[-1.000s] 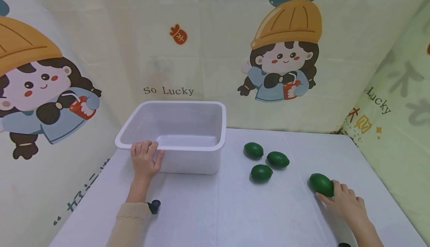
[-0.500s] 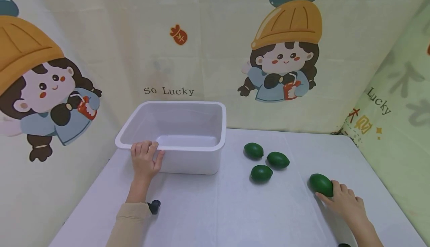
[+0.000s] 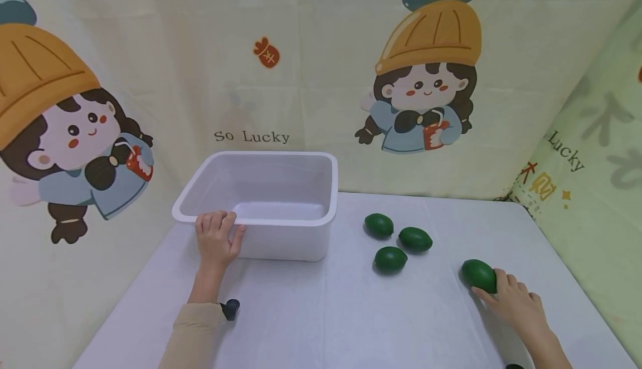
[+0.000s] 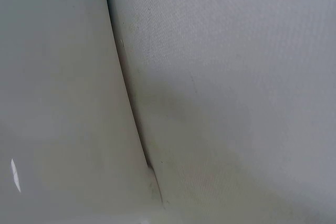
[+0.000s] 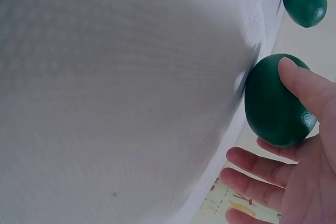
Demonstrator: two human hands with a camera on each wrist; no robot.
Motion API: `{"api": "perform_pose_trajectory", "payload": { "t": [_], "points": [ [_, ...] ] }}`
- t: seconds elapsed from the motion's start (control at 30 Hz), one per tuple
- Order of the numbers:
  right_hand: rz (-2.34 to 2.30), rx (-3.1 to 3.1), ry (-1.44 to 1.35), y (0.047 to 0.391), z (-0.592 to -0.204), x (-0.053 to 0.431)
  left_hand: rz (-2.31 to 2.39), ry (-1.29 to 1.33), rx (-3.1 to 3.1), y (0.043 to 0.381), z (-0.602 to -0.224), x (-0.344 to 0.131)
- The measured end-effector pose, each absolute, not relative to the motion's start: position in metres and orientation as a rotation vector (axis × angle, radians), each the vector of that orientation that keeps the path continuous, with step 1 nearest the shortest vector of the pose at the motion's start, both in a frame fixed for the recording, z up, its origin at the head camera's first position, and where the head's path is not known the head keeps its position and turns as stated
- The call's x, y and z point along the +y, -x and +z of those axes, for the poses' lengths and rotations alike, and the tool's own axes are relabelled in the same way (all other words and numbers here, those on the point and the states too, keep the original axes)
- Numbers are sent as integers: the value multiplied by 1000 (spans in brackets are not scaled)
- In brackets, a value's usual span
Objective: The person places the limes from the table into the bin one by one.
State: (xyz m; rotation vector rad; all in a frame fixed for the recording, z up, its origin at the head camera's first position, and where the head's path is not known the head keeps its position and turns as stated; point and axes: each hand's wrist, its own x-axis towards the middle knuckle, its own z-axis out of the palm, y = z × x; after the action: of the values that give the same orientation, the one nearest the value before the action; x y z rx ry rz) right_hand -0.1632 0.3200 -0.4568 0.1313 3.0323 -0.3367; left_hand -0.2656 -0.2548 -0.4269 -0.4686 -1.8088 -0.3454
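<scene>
My left hand [image 3: 217, 238] holds the near rim of a white plastic tub [image 3: 283, 242], fingers hooked over the edge and thumb against the outer wall. That tub wall [image 4: 58, 98] fills the left of the left wrist view, where the hand itself is out of sight. At the right of the table, a dark green lime [image 3: 478, 275] lies between the thumb and forefinger of my right hand [image 3: 516, 300]. In the right wrist view the thumb lies on the lime [image 5: 273, 103], and the other fingers stretch out below it.
Three more green limes, a back one [image 3: 378, 226], a right one [image 3: 415, 239] and a front one [image 3: 390, 260], lie between the tub and my right hand. White cloth covers the table [image 3: 381, 324]. Printed cloth walls [image 3: 321, 79] stand behind and at both sides.
The printed figure on the left cloth wall has shifted rightward. Both hands, the tub and the limes stay practically where they were.
</scene>
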Motion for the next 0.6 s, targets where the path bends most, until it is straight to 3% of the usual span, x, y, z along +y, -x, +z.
{"api": "perform_pose_trajectory", "payload": {
  "t": [0.6],
  "points": [
    [-375,3056,-105,165,-458,321,-352,463,-1794,264,-428,-253]
  ]
}}
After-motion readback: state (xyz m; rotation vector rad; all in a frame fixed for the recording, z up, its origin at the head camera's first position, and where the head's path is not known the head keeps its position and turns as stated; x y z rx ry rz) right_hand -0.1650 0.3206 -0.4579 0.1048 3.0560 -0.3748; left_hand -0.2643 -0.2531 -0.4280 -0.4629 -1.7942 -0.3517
